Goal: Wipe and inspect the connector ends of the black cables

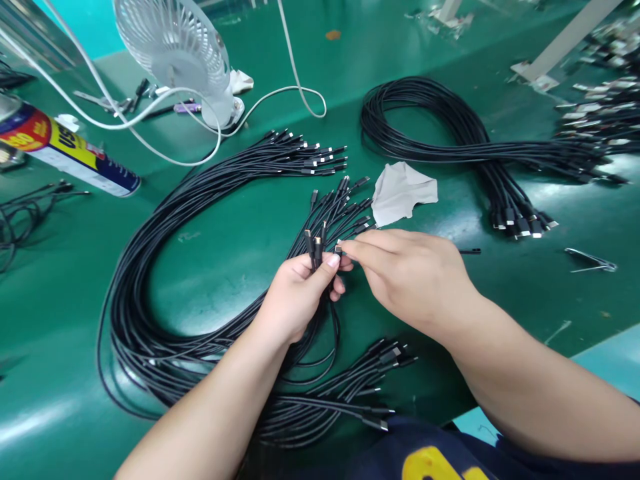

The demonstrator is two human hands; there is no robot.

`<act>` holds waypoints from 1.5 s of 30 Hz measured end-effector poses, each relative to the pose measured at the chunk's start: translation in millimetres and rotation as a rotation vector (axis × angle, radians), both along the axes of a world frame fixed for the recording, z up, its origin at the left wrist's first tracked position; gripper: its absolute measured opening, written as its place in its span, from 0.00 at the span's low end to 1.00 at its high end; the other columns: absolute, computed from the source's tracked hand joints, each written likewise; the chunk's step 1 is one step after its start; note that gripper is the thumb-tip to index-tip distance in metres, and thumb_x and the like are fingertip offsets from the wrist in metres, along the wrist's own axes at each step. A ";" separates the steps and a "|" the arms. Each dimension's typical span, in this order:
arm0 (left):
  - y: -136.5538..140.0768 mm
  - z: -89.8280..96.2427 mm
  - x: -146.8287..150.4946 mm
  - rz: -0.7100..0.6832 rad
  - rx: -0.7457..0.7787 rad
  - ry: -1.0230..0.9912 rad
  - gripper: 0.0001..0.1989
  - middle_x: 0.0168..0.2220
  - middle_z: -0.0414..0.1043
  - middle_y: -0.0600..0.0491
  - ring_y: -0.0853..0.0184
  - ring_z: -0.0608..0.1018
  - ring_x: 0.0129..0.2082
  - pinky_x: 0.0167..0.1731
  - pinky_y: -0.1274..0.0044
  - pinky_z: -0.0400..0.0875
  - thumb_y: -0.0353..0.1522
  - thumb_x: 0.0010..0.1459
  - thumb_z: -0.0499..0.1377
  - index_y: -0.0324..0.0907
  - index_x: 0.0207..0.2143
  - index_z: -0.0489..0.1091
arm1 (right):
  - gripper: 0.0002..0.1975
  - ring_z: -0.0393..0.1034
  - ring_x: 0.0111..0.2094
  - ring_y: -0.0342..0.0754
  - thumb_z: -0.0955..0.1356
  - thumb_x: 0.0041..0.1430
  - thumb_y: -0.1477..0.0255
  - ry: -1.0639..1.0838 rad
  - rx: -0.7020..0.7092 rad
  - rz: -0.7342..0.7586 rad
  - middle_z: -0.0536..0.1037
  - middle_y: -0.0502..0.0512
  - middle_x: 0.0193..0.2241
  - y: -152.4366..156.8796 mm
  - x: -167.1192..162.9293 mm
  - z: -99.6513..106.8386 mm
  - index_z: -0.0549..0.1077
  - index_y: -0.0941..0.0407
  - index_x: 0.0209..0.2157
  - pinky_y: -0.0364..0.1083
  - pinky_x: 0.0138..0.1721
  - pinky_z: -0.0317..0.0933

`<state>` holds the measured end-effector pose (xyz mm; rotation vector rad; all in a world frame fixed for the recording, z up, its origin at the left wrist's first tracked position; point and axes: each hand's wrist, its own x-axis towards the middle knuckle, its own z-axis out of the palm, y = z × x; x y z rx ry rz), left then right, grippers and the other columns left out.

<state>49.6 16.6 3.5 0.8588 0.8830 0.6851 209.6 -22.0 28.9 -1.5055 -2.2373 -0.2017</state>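
My left hand (pixel 295 290) is closed around several black USB cables (pixel 318 248), their plugs standing up above the fingers. One plug (pixel 338 250) sits apart at the left thumb tip. Against that plug, the fingertips of my right hand (pixel 417 280) are pinched together; whatever lies between them is too small to make out. Beneath both hands a big bundle of black cables (pixel 133 260) curves round to the left, with plug ends above and below the hands. A crumpled light grey cloth (pixel 403 193) lies just beyond the right hand.
Another coil of black cables (pixel 425 90) lies at the back right, near tweezers (pixel 593 260). A white fan (pixel 185 53) with a trailing white cord (pixel 295 63) stands at the back left, beside a tilted spray can (pixel 75 150). All rest on a green table (pixel 45 320).
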 end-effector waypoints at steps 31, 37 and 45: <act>-2.0 3.6 -0.4 -0.044 -0.016 -0.017 0.13 0.24 0.73 0.53 0.74 0.69 0.21 0.23 0.79 0.64 0.39 0.52 0.67 0.37 0.29 0.76 | 0.08 0.71 0.28 0.44 0.64 0.63 0.71 0.385 -0.322 -0.092 0.79 0.52 0.32 4.6 4.8 5.1 0.76 0.55 0.38 0.43 0.28 0.58; -3.5 6.6 0.8 -0.097 -0.019 -0.013 0.14 0.20 0.71 0.55 0.74 0.69 0.20 0.24 0.79 0.65 0.39 0.50 0.68 0.37 0.24 0.75 | 0.09 0.69 0.27 0.43 0.65 0.63 0.72 0.540 -0.381 0.000 0.76 0.50 0.26 8.0 8.5 6.6 0.74 0.56 0.30 0.42 0.29 0.58; 0.7 5.2 -2.7 -0.025 -0.297 -0.146 0.11 0.37 0.80 0.49 0.70 0.79 0.31 0.33 0.77 0.73 0.37 0.56 0.65 0.41 0.38 0.79 | 0.08 0.68 0.29 0.46 0.62 0.64 0.73 0.310 -0.276 -0.124 0.73 0.52 0.27 10.5 11.2 -0.3 0.69 0.56 0.30 0.44 0.29 0.55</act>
